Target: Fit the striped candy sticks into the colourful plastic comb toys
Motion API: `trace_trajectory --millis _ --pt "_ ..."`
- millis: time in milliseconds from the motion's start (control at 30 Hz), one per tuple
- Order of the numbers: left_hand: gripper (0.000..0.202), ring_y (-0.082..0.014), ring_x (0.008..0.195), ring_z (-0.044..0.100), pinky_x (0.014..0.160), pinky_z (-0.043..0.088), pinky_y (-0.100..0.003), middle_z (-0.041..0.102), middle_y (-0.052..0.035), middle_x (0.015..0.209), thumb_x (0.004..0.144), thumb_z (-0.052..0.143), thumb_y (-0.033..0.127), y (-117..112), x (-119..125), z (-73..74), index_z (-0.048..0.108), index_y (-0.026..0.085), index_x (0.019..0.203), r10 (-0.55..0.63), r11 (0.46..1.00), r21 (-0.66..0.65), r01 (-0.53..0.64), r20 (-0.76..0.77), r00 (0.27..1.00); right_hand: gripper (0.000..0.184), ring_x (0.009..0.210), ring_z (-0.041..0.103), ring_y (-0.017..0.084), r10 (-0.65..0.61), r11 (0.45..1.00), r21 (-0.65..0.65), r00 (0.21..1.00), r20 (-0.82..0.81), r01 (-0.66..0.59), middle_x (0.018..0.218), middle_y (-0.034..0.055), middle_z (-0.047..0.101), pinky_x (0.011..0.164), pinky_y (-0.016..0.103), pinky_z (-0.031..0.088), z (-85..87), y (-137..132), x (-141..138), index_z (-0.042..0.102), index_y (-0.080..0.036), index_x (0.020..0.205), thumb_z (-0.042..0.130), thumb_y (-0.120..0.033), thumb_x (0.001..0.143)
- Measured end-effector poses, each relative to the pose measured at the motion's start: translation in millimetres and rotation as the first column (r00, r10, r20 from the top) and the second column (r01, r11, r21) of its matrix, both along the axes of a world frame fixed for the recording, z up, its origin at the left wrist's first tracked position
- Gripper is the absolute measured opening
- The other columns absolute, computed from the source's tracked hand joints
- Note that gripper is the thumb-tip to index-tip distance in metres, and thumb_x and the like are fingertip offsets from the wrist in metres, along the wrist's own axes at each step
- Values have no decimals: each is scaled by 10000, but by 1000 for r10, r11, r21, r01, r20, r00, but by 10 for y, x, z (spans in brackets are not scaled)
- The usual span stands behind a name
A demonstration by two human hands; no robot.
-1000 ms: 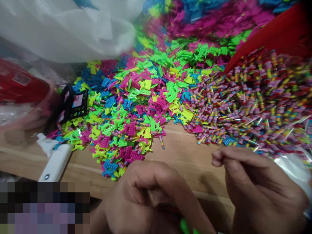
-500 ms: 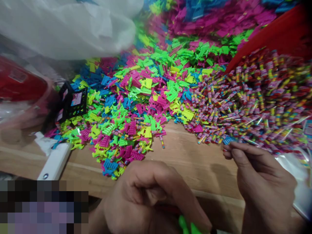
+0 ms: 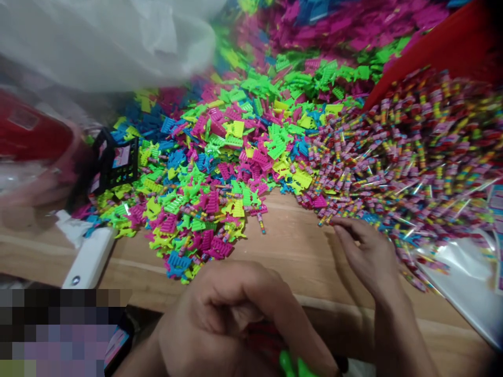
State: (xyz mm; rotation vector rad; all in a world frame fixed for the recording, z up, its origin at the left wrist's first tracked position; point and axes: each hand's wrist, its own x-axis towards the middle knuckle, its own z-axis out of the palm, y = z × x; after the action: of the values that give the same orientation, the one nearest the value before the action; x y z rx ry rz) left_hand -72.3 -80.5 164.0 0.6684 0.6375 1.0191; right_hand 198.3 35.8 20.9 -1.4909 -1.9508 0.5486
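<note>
My left hand (image 3: 223,314) is curled shut low in the middle of the view, around a green plastic piece (image 3: 291,365) that shows only at its lower edge. My right hand (image 3: 365,256) lies with its fingers apart, the fingertips at the near edge of a heap of striped wrapped sticks (image 3: 404,157). A mound of neon plastic comb-shaped pieces (image 3: 220,173) in pink, green, yellow and blue spreads to the left of that heap, across a wooden tabletop (image 3: 298,251).
A clear plastic bag (image 3: 459,267) lies at the right. Farther back are a red sheet (image 3: 444,52) and a black mesh crate (image 3: 113,162). White plastic film (image 3: 102,42) hangs at the upper left above a red bag (image 3: 27,125). A white bracket (image 3: 88,259) sits at the table's left.
My right hand has moved left and toward me, and its pinched fingers have opened along the heap's edge. Some sticks have spilled near it. My left hand stays curled in place.
</note>
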Motion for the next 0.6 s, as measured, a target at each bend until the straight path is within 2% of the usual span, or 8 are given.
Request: trace_trajectory --millis 67,133,233,300,367,467,533,600 --pt "198 -181 704 714 633 550 -253 754 -18 791 775 804 195 -21 -16 -88 788 269 958 42 999 37 -39 -60 997 307 968 670 256 21 1000 -8 998 62 -21 1053 103 730 876 403 515 -88 77 -31 727 -186 1084 510 -368 965" --pt "229 -178 772 710 677 550 -245 757 -38 885 781 796 196 -5 -24 -209 779 260 1000 112 993 74 -97 -243 964 331 962 656 261 31 1000 -10 994 109 -30 1048 122 714 873 402 503 -180 145 -63 728 -165 1109 487 -350 976" --pt "226 -186 889 688 764 532 -242 747 -59 973 818 759 210 75 -45 -435 766 235 1042 189 982 124 -143 -589 786 344 880 622 261 -6 1000 23 983 181 1 946 121 670 812 390 489 -291 216 -104 740 -158 1093 495 -369 977" --pt "262 -193 904 672 767 521 -250 738 -67 983 834 738 224 135 -84 -590 745 219 1096 188 982 122 -144 -695 694 327 856 601 265 -59 998 45 970 234 50 901 110 639 781 383 475 -330 242 -120 740 -172 1059 517 -393 966" --pt "311 -188 895 659 755 514 -250 722 -66 980 835 736 234 191 -143 -720 720 211 1144 202 977 95 -192 -699 686 291 871 593 275 -95 995 52 953 288 84 911 110 632 772 382 465 -355 262 -119 722 -183 1006 542 -404 947" --pt "382 -150 835 621 727 499 -225 672 -38 923 768 798 220 283 -224 -836 711 201 1139 318 931 64 -358 -623 715 235 884 596 287 -117 993 42 944 310 109 925 115 650 761 387 464 -407 304 -81 674 -189 954 576 -398 910" --pt "456 -119 791 588 704 482 -203 643 -17 904 695 846 187 359 -232 -870 712 195 1131 412 881 47 -471 -568 712 239 846 610 277 -129 991 15 962 241 130 896 104 664 741 385 474 -450 333 -50 650 -183 1019 592 -373 884" --pt "528 -90 743 559 680 460 -187 636 4 889 634 875 167 439 -188 -887 708 192 1134 474 836 8 -548 -513 716 325 775 616 248 -132 990 -33 986 103 136 856 80 659 709 373 492 -465 335 -42 618 -170 1143 592 -340 867"
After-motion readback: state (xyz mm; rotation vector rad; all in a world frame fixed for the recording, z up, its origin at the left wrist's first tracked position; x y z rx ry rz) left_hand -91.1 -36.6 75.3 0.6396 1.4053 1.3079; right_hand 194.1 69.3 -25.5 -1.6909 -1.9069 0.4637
